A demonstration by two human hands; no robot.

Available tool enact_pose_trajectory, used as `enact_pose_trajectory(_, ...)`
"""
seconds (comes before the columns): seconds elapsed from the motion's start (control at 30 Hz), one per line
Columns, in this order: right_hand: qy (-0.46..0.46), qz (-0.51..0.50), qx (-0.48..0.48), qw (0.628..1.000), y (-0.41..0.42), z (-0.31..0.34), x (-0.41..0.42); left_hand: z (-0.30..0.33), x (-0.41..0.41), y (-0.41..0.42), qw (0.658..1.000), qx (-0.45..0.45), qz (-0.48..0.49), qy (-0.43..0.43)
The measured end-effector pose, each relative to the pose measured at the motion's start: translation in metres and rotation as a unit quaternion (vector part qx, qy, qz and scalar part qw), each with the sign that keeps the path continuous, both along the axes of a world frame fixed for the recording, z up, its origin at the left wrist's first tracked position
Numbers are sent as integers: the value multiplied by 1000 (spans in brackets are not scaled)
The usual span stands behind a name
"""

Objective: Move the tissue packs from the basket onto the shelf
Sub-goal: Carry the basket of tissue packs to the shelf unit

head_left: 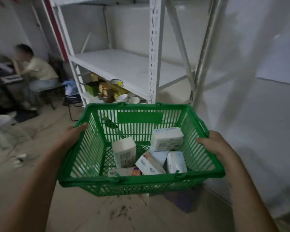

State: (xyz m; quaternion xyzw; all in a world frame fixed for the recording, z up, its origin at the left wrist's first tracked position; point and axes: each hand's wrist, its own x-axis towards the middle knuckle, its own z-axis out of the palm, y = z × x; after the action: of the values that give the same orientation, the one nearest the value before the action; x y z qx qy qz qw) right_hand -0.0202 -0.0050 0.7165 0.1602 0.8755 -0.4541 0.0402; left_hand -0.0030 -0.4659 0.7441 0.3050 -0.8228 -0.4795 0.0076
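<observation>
Basket [94, 158] long axis left-right | hands [74, 133] grip side rims

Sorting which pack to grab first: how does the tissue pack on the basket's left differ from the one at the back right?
The left pack stands on end, tall and narrow; the back-right pack lies lengthwise, tilted, propped on other packs. The left pack stands apart from the pile; the back-right one sits highest on it. Both are white wrapped blocks with small print, inside the green basket, which the left hand and right hand hold by its sides.
</observation>
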Motion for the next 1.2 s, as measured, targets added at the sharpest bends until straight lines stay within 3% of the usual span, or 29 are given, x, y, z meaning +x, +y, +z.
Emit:
enact_pose_trajectory(0.2, 17, 115, 24, 993, -137, 2, -35, 15, 77, -123, 993, -15, 116, 1)
enact_pose_trajectory(0.47, 8, 229, 10, 973, -284, -1, -56, 21, 160, -222, 976, -9, 213, 48)
enact_pose_trajectory(1.2, 3, 333, -10, 943, -431, -10, -173, 11, 113, -322, 953, 11, 299, 54)
